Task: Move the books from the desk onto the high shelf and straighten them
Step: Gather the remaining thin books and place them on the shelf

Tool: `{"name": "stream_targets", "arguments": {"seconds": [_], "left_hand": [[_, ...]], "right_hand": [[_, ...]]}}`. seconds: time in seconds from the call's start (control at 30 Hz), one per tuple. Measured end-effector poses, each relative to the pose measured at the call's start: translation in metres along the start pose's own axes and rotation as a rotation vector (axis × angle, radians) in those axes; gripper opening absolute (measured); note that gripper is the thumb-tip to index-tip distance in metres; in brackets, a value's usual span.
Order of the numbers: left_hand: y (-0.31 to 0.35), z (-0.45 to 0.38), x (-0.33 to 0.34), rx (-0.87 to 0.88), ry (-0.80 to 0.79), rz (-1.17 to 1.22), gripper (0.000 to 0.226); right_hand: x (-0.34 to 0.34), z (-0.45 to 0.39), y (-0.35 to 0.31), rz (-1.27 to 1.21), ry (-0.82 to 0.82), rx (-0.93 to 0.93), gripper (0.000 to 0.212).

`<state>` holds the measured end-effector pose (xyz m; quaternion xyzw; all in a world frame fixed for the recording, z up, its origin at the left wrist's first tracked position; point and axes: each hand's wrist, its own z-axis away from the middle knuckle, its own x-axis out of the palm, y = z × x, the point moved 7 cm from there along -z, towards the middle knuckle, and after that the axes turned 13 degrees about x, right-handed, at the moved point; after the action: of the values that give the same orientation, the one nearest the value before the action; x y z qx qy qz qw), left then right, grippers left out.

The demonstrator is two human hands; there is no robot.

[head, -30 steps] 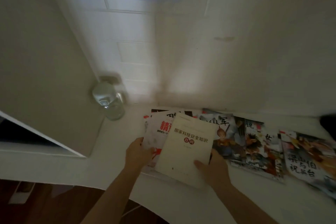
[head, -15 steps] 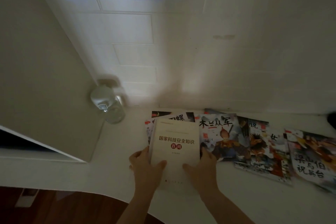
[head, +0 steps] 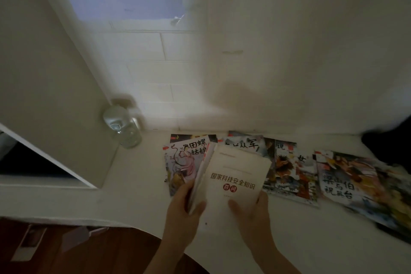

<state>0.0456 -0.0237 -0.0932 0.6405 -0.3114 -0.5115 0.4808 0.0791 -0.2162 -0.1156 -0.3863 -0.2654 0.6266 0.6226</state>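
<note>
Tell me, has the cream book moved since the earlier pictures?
Yes. The cream book now tilts, lifted off the picture book it covered, judged against the bottle.

White desk (head: 115, 187), rounded front edge. Clear glass jar (head: 124, 129) at back left. Row of picture books (head: 291, 171) lying flat along the wall.

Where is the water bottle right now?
In the head view the water bottle stands on the white desk, left of the picture books, beside the cabinet's side panel near the wall.
</note>
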Motion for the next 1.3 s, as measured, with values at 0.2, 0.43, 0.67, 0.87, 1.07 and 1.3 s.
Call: {"name": "stream_targets", "arguments": {"seconds": [0.2, 0.43, 0.67, 0.87, 1.07, 1.3], "left_hand": [[0.017, 0.017, 0.047, 0.095, -0.07, 0.074, 0.04], [0.005, 0.033, 0.063, 0.055, -0.069, 0.073, 0.045], [-0.008, 0.042, 0.067, 0.025, -0.064, 0.013, 0.036], [-0.002, 0.042, 0.052, 0.112, 0.08, -0.095, 0.04], [0.006, 0.038, 0.049, 0.092, 0.041, 0.027, 0.048], [0.002, 0.023, 0.039, 0.049, -0.055, 0.007, 0.021]], "right_hand": [[-0.053, 0.022, -0.014, 0.053, 0.05, -0.326, 0.056], [-0.065, 0.021, 0.012, 0.192, 0.037, -0.35, 0.042], [-0.067, 0.022, 0.02, 0.194, 0.009, -0.328, 0.038], [-0.079, 0.022, 0.017, 0.166, -0.048, -0.313, 0.04], [-0.084, 0.02, 0.016, 0.163, -0.121, -0.308, 0.04], [-0.079, 0.009, -0.005, 0.035, -0.186, -0.231, 0.034]]}}
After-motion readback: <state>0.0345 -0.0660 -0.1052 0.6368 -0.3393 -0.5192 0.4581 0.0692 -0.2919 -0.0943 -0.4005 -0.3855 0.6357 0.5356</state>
